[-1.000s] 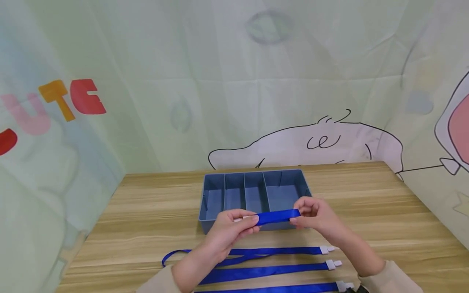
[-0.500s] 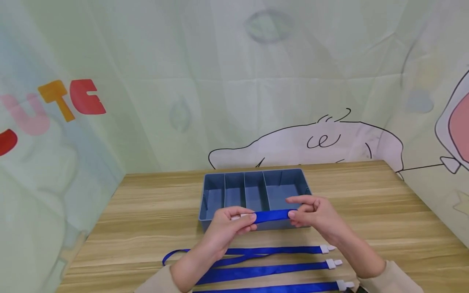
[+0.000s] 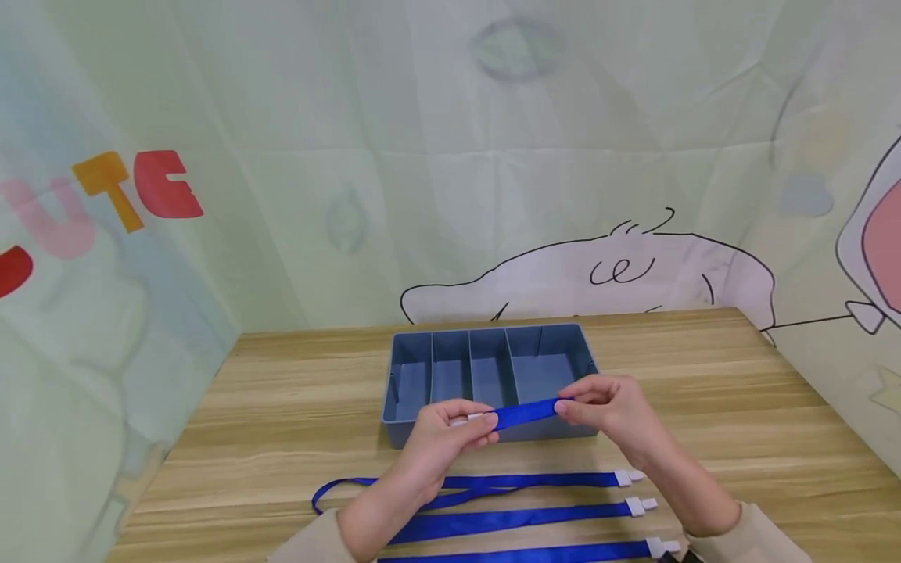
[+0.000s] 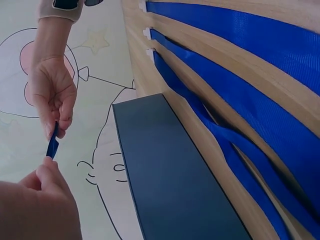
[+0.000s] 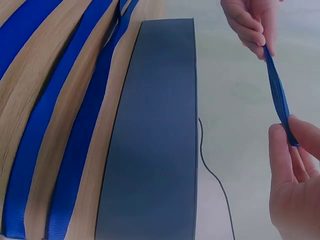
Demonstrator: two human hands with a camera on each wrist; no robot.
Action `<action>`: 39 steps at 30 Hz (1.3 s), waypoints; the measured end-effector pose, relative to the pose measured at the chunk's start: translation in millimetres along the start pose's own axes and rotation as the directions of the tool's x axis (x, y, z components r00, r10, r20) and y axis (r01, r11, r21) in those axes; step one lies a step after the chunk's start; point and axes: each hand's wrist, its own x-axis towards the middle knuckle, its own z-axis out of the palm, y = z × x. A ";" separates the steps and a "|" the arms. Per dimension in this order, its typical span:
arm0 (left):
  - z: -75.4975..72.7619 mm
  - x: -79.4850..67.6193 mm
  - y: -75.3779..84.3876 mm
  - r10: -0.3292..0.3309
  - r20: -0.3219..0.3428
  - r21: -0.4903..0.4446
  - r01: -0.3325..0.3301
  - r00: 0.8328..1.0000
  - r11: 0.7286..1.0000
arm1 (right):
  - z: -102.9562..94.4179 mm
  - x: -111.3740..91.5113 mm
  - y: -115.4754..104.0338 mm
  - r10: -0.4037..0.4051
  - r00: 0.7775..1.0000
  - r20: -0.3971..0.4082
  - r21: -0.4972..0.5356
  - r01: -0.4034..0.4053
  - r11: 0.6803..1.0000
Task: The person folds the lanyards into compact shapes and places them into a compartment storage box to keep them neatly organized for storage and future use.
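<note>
A blue lanyard [image 3: 528, 413], gathered into a short flat folded strip, is stretched between both hands in front of the grey-blue divided box. My left hand [image 3: 449, 438] pinches its left end between thumb and fingers, and a bit of white clip shows there. The right hand [image 3: 615, 410] pinches the other end, thumb toward me. In the right wrist view the folded lanyard [image 5: 277, 92] appears edge-on as several stacked layers. From the left wrist, the same strip [image 4: 52, 145] spans the small gap between the fingertips.
Behind the hands stands the box [image 3: 489, 383] with several compartments, on a wood-grain table [image 3: 296, 391]. Nearer me lie three blue lanyards [image 3: 521, 518] side by side, their white clips [image 3: 637, 507] pointing right. A printed cloth backdrop [image 3: 450, 156] rises behind the table.
The right fingers loosened and spread half a second ago, then closed on the strip's end again. The strip's right end now sits slightly higher; the lanyards on the table have not moved.
</note>
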 end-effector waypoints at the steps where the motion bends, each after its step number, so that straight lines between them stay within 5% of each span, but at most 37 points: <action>1: 0.2 0.2 -0.3 -0.003 0.000 -0.001 0.003 1.000 1.000 | 0.0 0.0 0.3 -0.001 1.000 -0.005 0.012 0.001 1.000; 6: 0.7 1.2 -1.6 -0.002 -0.010 0.013 0.002 1.000 1.000 | 0.4 0.7 1.9 -0.002 1.000 -0.022 0.040 0.003 0.999; 11: 3.3 3.3 -6.7 0.028 -0.032 0.070 -0.026 0.999 0.997 | 4.5 2.5 6.3 -0.039 0.996 -0.084 -0.124 0.028 0.992; 17: 11.0 6.8 -10.4 0.040 -0.051 0.032 -0.038 0.998 0.999 | 14.5 3.6 7.4 -0.223 0.966 -0.130 -0.360 0.164 0.919; 24: 20.0 8.7 -10.1 0.051 -0.070 0.011 -0.051 0.996 0.999 | 27.2 -0.2 -1.7 -0.321 0.932 -0.168 -0.443 0.219 0.870; 30: 24.6 9.3 -9.9 0.077 -0.061 0.000 -0.077 0.995 0.997 | 32.4 -1.8 -8.8 -0.282 0.950 -0.132 -0.345 0.223 0.912; 39: 30.2 6.8 -5.1 0.085 -0.033 -0.038 -0.086 0.996 0.996 | 32.5 -0.4 -12.1 -0.107 0.994 -0.036 -0.090 0.103 0.991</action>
